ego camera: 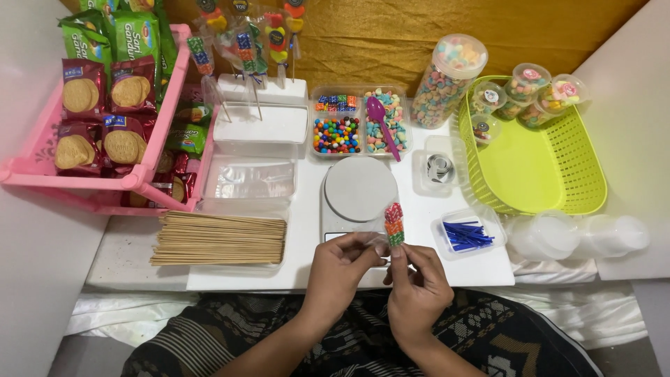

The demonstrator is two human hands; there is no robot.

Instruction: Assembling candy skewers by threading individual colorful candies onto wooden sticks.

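I take the round white scale as my reference, since everything sits around it. Just in front of its near edge, both hands meet over the table: my right hand pinches the candy stack, three small cubes in red, orange and green, upright between thumb and fingertips, fingers closed tightly around its lower end, while my left hand curls in from the side, fingertips closed near the base as if steadying it; whether it truly grips the stack or a stick beneath, I cannot tell. The stack is held high and vertical, probably so the cubes stay aligned. Behind the scale lies the divided candy tray with a purple spoon resting across it, within easy reach. To the scale's left a bundle of wooden skewers lies flat, with clear bags behind it. To its right sit blue twist ties in a small tub, and beyond them the green basket holding lidded cups.
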